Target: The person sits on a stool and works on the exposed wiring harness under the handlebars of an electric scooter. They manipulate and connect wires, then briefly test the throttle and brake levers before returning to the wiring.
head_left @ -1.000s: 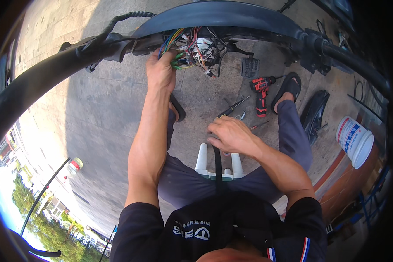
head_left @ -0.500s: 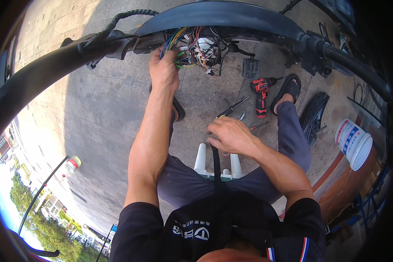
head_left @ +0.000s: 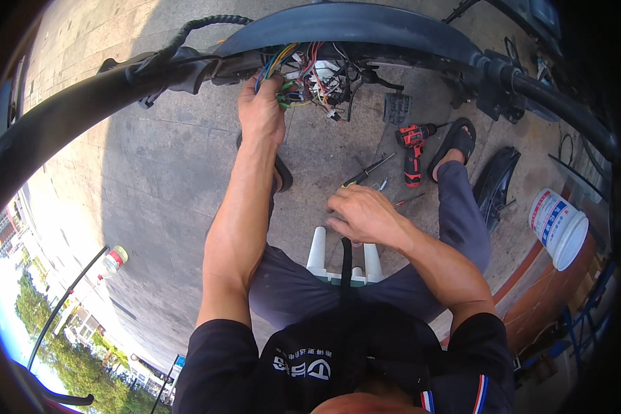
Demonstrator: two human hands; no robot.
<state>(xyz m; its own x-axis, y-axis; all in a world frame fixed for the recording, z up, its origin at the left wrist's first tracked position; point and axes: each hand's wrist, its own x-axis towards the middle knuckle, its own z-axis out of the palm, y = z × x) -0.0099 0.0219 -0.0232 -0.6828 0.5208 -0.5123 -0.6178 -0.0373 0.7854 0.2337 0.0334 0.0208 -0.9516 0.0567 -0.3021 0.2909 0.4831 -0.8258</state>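
My left hand (head_left: 262, 114) is closed around a bundle of thin coloured wires (head_left: 280, 58), blue, yellow and green among them, below the vehicle's dark curved panel. Beside its fingers are green connectors (head_left: 284, 96) and a tangle of wires (head_left: 324, 79) around a pale part. Over the ground between my knees hovers my right hand (head_left: 369, 215), its fingers loosely bent, thumb and forefinger apart, with nothing visible between them. Just beyond it is a long dark tool with a yellow and black handle (head_left: 354, 181); the hand partly overlaps this handle in view.
A red and black cordless drill (head_left: 412, 155) lies near my right foot, with a black pedal-like block (head_left: 397, 108) beyond. At the right are a black curved cover (head_left: 497, 183) and a white bucket (head_left: 566, 234). A dark frame tube (head_left: 55, 127) arches across the left.
My left hand has shifted very slightly right with the wires still in it. A black strap hanging near my lap has swung a little; my right hand stays put.
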